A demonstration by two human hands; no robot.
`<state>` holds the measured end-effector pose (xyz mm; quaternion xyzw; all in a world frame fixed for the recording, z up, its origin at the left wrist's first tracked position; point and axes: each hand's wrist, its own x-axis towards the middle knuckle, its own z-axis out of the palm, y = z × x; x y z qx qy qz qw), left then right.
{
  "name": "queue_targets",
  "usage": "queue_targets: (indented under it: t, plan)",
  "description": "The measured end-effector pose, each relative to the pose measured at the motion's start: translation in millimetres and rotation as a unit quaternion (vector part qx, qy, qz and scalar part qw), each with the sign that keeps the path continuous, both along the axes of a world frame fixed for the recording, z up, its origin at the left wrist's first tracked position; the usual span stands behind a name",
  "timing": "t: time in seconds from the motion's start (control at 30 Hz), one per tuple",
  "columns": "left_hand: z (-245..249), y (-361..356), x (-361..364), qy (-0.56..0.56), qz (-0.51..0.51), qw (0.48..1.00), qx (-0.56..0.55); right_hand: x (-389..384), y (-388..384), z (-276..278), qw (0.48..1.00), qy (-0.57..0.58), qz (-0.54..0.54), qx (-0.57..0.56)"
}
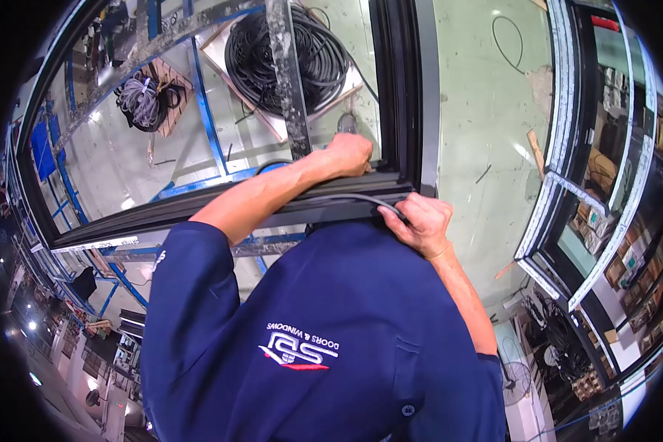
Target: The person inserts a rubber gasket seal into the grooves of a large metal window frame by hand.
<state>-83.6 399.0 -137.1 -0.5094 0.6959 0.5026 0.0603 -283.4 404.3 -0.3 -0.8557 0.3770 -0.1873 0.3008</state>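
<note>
A large black window or door frame (407, 96) crosses the view, one corner close to both hands. My left hand (350, 154) is closed in a fist at the inner side of that corner. A grey rounded end (347, 123) shows just beyond the fist; what the fingers hold is unclear. My right hand (422, 223) is closed on a thin dark rubber strip (346, 197), which curves leftward along the lower frame bar. The fingertips are near the outer corner.
Coils of black strip (254, 55) lie on a board beyond the frame. A smaller bundle (141, 96) sits on wood to the left. Blue metal supports (208, 110) run underneath. More frames (560, 110) stand at the right, and a fan (514, 379) is at lower right.
</note>
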Motion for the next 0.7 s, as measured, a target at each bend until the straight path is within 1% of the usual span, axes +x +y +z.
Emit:
queue_targets:
  t: [0.03, 0.07, 0.1, 0.13, 0.17, 0.2, 0.23, 0.3, 0.33, 0.37, 0.43, 0.5, 0.6, 0.7]
  plan:
    - [-2, 0, -1, -0.005, -0.013, 1.0, -0.009, -1, 1, -3, 1.0, -0.021, 0.003, 0.008]
    - [-7, 0, -3, -0.013, -0.029, 0.999, -0.015, 1, -1, 0, 1.0, -0.017, 0.013, 0.01]
    - [-15, 5, -3, 0.011, 0.019, 1.0, -0.001, -3, 1, -2, 0.999, 0.031, 0.036, -0.015]
    - [-32, 13, -6, 0.008, 0.049, 0.998, -0.026, -2, 1, -3, 0.999, 0.032, 0.029, -0.025]
    - [-26, 12, 0, 0.048, 0.068, 0.996, -0.02, 0, 0, 0, 0.997, 0.056, 0.033, -0.035]
    - [-33, 14, 0, 0.085, 0.104, 0.991, 0.021, -3, 1, -1, 0.998, 0.033, 0.029, -0.038]
    - [-49, 21, -3, 0.09, 0.104, 0.99, 0.028, -4, 3, 2, 0.999, 0.029, 0.021, -0.035]
    - [-47, 22, 2, 0.121, 0.118, 0.984, 0.057, -6, 4, -1, 1.0, -0.001, 0.014, -0.025]
    - [-53, 23, 3, 0.145, 0.121, 0.981, 0.039, -6, 5, -3, 1.0, -0.02, 0.004, -0.017]
    - [-54, 25, 1, 0.126, 0.137, 0.982, 0.043, -5, 4, 3, 1.0, -0.018, 0.003, -0.022]
    - [-24, 17, 1, 0.075, 0.108, 0.991, 0.033, -3, 6, 4, 0.999, -0.032, -0.01, -0.021]
    - [-29, 17, -5, 0.035, 0.079, 0.996, 0.018, -3, 7, 9, 0.999, -0.037, -0.011, -0.012]
    - [-35, 20, -6, 0.052, 0.076, 0.995, -0.028, -1, 8, 10, 0.999, -0.035, -0.005, -0.005]
    - [-38, 13, 1, 0.067, 0.012, 0.998, -0.013, -3, 8, 10, 0.999, -0.042, -0.008, -0.008]
